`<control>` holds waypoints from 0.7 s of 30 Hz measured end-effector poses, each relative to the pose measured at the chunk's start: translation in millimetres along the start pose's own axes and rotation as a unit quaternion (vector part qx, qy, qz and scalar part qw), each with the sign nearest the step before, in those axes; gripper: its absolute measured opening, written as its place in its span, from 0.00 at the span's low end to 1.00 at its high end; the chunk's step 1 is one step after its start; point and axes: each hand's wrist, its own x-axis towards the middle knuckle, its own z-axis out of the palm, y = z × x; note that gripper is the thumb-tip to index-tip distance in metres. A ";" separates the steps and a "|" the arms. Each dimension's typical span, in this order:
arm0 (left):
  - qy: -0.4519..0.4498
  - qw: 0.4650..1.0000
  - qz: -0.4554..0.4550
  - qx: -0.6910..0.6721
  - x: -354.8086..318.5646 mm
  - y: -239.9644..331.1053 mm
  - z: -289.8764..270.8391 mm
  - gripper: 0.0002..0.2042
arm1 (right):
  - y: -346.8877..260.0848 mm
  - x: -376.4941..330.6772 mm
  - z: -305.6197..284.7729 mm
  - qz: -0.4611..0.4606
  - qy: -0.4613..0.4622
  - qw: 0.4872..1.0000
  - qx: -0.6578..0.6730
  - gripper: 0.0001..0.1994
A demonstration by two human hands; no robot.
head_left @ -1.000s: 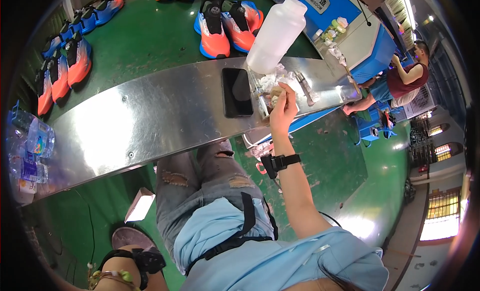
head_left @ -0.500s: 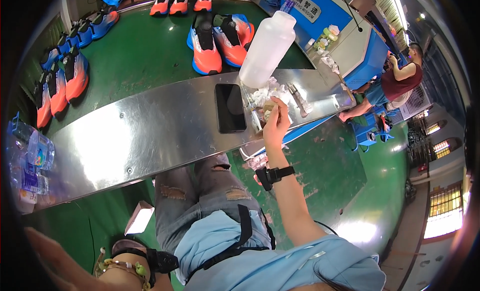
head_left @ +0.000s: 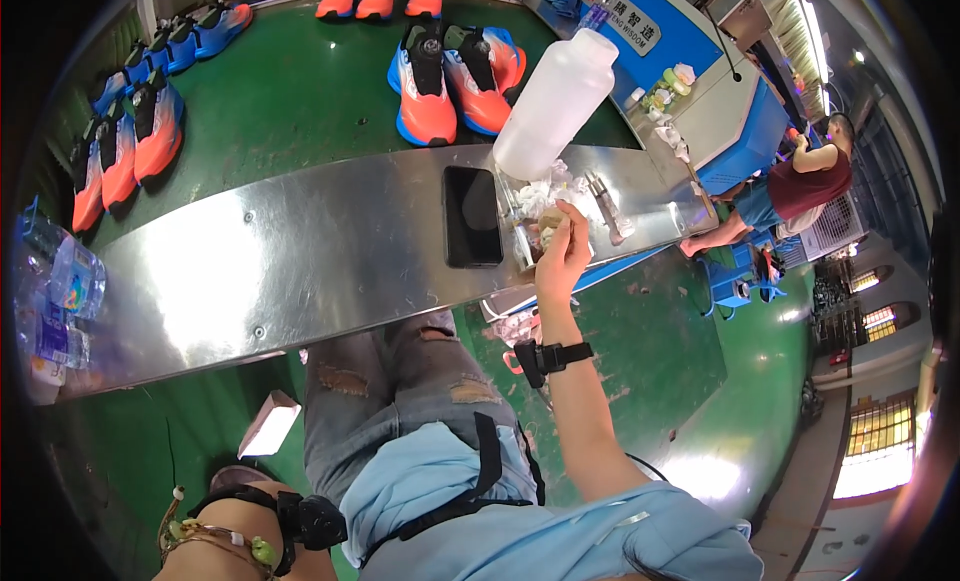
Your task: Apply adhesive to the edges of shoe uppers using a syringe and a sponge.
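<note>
On shiny metal shelf [head_left: 300, 271]: right hand [head_left: 562, 256] reaches up, fingers pinched shut on small brownish lump [head_left: 551, 221] (too small to tell what). Lump sits over clear tray [head_left: 530, 221], just beside big white bottle [head_left: 555, 103]. Black phone [head_left: 472, 216] lies flat, left of tray. Left hand out of view, only wrist with beads [head_left: 215, 536] shows low down, grip cannot tell. Orange shoes [head_left: 450, 76] on green belt behind.

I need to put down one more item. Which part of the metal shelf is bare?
The long shiny metal shelf is bare between the black phone and the plastic water bottles at its left end. Right of the phone it is crowded: white plastic bottle, crumpled wrappers, and the right hand reaching in.
</note>
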 end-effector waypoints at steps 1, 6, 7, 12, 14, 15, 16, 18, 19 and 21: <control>0.000 1.000 0.002 0.014 -2.1 -9.5 8.9 0.25 | 2.1 -0.3 -1.0 -0.013 0.004 1.000 -0.001 0.11; -0.154 0.983 -0.064 -0.076 -4.2 -38.9 59.0 0.23 | -1.6 -2.4 2.0 0.019 0.001 1.000 0.006 0.11; -0.281 0.912 -0.168 -0.248 -20.4 -76.6 54.2 0.22 | -0.4 0.4 -1.5 0.018 0.014 1.000 0.008 0.11; -0.386 0.757 -0.157 0.503 -81.5 -118.4 -34.3 0.22 | -2.5 1.4 -6.5 -0.001 0.005 0.999 -0.050 0.11; -0.432 0.633 0.015 0.643 -82.7 -127.5 -43.8 0.22 | 1.8 1.3 -8.3 0.000 0.002 0.998 -0.068 0.11; -0.433 0.636 0.020 0.638 -78.9 -133.4 -43.6 0.22 | 3.2 1.4 -6.9 -0.005 0.008 0.998 -0.069 0.11; -0.446 0.612 0.034 0.652 -74.2 -139.8 -42.4 0.22 | 4.4 1.0 -5.9 -0.009 0.011 0.998 -0.056 0.10; -0.462 0.567 0.064 0.679 -65.0 -154.9 -40.7 0.20 | 5.3 0.3 -5.3 -0.010 0.010 0.999 -0.042 0.10; -0.464 0.570 0.070 0.674 -65.2 -161.4 -40.8 0.20 | 4.7 -0.3 -4.4 -0.015 0.017 0.999 -0.042 0.10; -0.421 0.544 0.044 0.724 -66.4 -173.7 -41.0 0.17 | 4.3 -0.9 -2.9 -0.010 0.018 0.999 -0.042 0.10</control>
